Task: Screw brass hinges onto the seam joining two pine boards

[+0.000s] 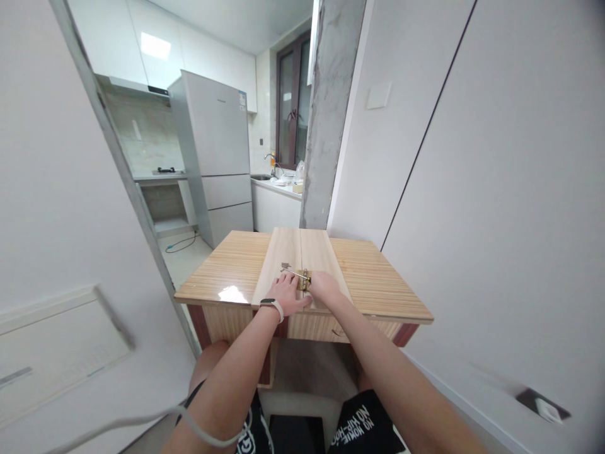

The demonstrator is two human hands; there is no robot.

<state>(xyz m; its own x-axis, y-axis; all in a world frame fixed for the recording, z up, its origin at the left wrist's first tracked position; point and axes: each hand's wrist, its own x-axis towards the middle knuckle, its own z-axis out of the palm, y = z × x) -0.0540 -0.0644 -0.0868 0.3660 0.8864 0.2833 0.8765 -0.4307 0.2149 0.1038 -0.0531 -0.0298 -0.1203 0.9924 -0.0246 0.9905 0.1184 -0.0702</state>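
Note:
Two pale wooden boards (287, 246) lie side by side on the desk, with a narrow seam between them. A brass-coloured hinge (300, 286) sits across the seam near their front end. My left hand (285, 291) rests flat on the left board beside the hinge, fingers spread and thumb stretched to the right. My right hand (324, 287) is closed around a screwdriver (297, 274) above the hinge. Its metal shaft points left, towards a small pile of dark screws (285, 265) on the left board. The fingers hide most of the screwdriver's handle and part of the hinge.
The striped wooden desk (378, 277) has a drawer front under its near edge. A white wall (425, 189) stands close on the right. Beyond the desk are a concrete pillar (326, 113) and a grey fridge (220, 132). A pale cable (142, 416) crosses at lower left.

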